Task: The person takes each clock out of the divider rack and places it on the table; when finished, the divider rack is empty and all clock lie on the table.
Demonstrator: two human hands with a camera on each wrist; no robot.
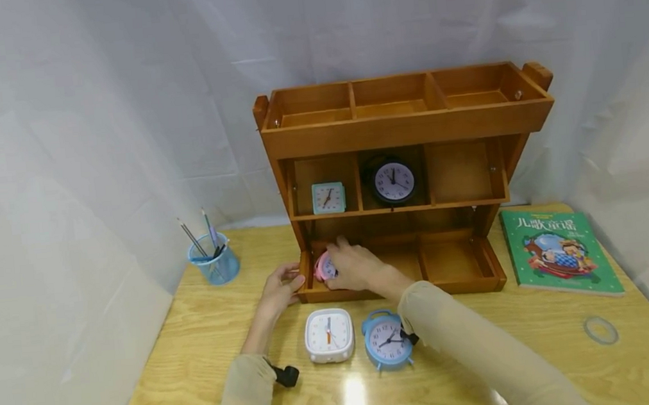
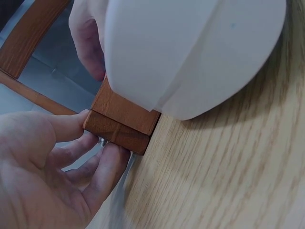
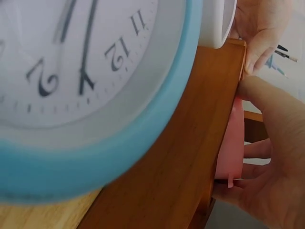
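Observation:
In the bottom left compartment of a wooden shelf (image 1: 390,291), my right hand (image 1: 356,265) grips a small pink alarm clock (image 1: 325,267). The right wrist view shows the clock's pink body (image 3: 231,143) behind the front board, with my thumb and fingers around it. My left hand (image 1: 279,290) holds the shelf's lower left corner (image 2: 119,131), thumb at the front edge and fingers against the outer side. A white square clock (image 1: 329,335) stands on the table in front of the shelf. Beside it is a blue alarm clock (image 1: 387,342), close under my right wrist.
The middle tier holds a mint green clock (image 1: 328,198) and a black round clock (image 1: 393,181). A blue pencil cup (image 1: 218,266) stands left of the shelf. To the right lie a green book (image 1: 560,252) and a pale ring (image 1: 600,330) on the table (image 1: 546,350).

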